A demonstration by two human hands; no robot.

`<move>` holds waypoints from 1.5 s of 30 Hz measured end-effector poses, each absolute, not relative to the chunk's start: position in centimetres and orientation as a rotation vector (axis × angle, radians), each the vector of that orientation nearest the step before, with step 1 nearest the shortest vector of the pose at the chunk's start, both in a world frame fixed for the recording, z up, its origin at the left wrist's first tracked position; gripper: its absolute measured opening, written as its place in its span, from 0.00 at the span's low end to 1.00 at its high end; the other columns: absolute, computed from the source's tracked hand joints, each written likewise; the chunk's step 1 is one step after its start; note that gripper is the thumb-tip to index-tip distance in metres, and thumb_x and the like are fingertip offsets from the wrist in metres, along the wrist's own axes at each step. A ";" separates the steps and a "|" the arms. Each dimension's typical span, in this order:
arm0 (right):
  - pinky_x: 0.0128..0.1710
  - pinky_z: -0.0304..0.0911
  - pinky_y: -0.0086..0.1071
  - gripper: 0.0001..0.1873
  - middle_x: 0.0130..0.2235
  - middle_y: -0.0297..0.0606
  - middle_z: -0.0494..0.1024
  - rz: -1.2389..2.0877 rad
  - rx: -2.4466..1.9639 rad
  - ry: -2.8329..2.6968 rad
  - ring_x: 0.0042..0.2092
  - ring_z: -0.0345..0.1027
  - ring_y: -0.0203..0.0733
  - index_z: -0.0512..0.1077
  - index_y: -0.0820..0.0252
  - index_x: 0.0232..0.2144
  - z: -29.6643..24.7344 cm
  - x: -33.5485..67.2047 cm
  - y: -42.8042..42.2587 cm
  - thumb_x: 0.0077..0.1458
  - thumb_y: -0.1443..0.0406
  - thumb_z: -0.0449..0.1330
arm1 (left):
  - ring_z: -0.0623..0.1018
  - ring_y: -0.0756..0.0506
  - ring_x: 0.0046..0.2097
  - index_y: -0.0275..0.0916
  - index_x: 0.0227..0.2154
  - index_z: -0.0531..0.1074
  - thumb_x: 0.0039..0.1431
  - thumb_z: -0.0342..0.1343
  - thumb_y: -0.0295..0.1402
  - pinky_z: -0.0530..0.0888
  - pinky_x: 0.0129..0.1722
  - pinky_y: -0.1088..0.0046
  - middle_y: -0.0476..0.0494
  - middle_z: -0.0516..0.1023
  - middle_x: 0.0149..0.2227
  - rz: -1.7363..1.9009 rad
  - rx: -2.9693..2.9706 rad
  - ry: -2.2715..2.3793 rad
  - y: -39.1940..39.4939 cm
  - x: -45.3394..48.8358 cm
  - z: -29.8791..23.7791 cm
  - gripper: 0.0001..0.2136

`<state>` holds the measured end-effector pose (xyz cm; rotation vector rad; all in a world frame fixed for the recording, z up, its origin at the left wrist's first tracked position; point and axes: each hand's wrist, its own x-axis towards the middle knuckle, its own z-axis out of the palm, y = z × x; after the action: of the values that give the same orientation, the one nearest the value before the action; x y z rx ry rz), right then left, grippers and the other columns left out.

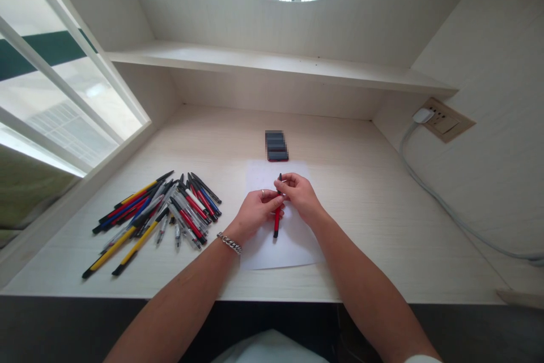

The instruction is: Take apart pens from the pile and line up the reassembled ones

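A red-and-black pen [276,222] is held in both hands above a white sheet of paper [272,256] on a pale wooden desk [382,210]; its barrel is gripped near the middle by the thumb and fingers of the left hand [259,210], while its dark far end is pinched by the fingertips of the right hand [301,190]; whether the paper is touched by the pen's near end cannot be told; a ring [263,193] and a chain bracelet [230,243] are worn on the left; to the left of the sheet, a loose heap of pens [159,204] in red, blue, yellow, black and clear plastic is spread; just beyond the paper's far edge, a dark rectangular object [277,145] is blurred by pixels; at right, a white plug [423,116] with a pale cable [427,187] is fitted into a wall socket [450,122].
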<state>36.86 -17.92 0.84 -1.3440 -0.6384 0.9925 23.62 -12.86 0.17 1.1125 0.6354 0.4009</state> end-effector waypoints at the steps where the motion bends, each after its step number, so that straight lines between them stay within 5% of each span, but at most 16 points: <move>1: 0.28 0.62 0.29 0.18 0.27 0.34 0.75 0.994 -1.338 -0.644 0.29 0.67 0.35 0.72 0.61 0.31 0.9 36.9 -17.9 0.40 0.57 0.70 | 0.75 0.49 0.28 0.31 0.33 0.75 0.48 0.66 0.39 0.72 0.28 0.73 0.41 0.76 0.30 0.400 1.114 0.638 -12.9 23.6 0.2 0.16; 7: 0.33 0.66 0.34 0.19 0.36 0.41 0.78 1.140 -1.277 -0.621 0.34 0.71 0.39 0.74 0.61 0.36 1.2 36.9 -18.2 0.46 0.53 0.64 | 0.76 0.48 0.28 0.31 0.32 0.74 0.47 0.66 0.38 0.73 0.29 0.71 0.41 0.76 0.29 0.403 1.106 0.667 -13.0 23.6 0.5 0.15; 13: 0.28 0.63 0.30 0.20 0.26 0.33 0.75 0.956 -1.396 -0.660 0.28 0.67 0.35 0.71 0.60 0.34 0.9 36.9 -17.9 0.40 0.56 0.69 | 0.76 0.49 0.28 0.31 0.33 0.74 0.48 0.66 0.38 0.73 0.30 0.71 0.41 0.76 0.30 0.409 1.105 0.646 -12.9 23.6 0.3 0.15; 18: 0.34 0.66 0.34 0.19 0.35 0.41 0.79 1.081 -1.315 -0.662 0.35 0.71 0.40 0.73 0.61 0.36 1.1 37.0 -18.1 0.45 0.54 0.65 | 0.75 0.49 0.28 0.31 0.33 0.73 0.48 0.66 0.38 0.72 0.28 0.72 0.42 0.75 0.29 0.416 1.099 0.628 -12.9 23.6 0.3 0.15; 25: 0.29 0.61 0.30 0.18 0.28 0.35 0.76 0.937 -1.453 -0.738 0.30 0.68 0.37 0.73 0.60 0.36 1.1 37.0 -18.1 0.44 0.56 0.67 | 0.76 0.48 0.28 0.30 0.35 0.73 0.49 0.66 0.37 0.73 0.30 0.71 0.40 0.76 0.30 0.409 1.105 0.639 -12.9 23.5 0.3 0.16; 32: 0.31 0.60 0.30 0.17 0.37 0.41 0.80 0.973 -1.458 -0.693 0.34 0.70 0.37 0.74 0.61 0.38 2.1 37.5 -18.3 0.46 0.58 0.64 | 0.76 0.49 0.26 0.32 0.41 0.70 0.51 0.63 0.33 0.74 0.29 0.69 0.42 0.75 0.28 0.379 1.081 0.619 -13.1 23.4 0.3 0.15; 40: 0.32 0.62 0.29 0.17 0.34 0.37 0.79 0.945 -1.355 -0.516 0.30 0.69 0.34 0.75 0.60 0.35 3.3 39.4 -16.8 0.41 0.60 0.67 | 0.76 0.47 0.27 0.33 0.38 0.71 0.53 0.61 0.32 0.76 0.29 0.67 0.44 0.74 0.26 0.302 1.116 0.659 -13.8 22.0 1.1 0.11; 45: 0.31 0.62 0.30 0.15 0.28 0.36 0.78 0.804 -1.680 -0.848 0.29 0.70 0.36 0.75 0.61 0.35 1.8 38.7 -15.6 0.43 0.60 0.65 | 0.76 0.48 0.27 0.32 0.38 0.70 0.55 0.59 0.30 0.76 0.30 0.67 0.43 0.74 0.27 0.378 1.070 0.731 -13.6 20.9 1.1 0.09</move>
<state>38.71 -15.61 1.77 -1.6796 -0.8479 0.8036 20.90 -13.64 1.12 1.0699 0.7309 0.3781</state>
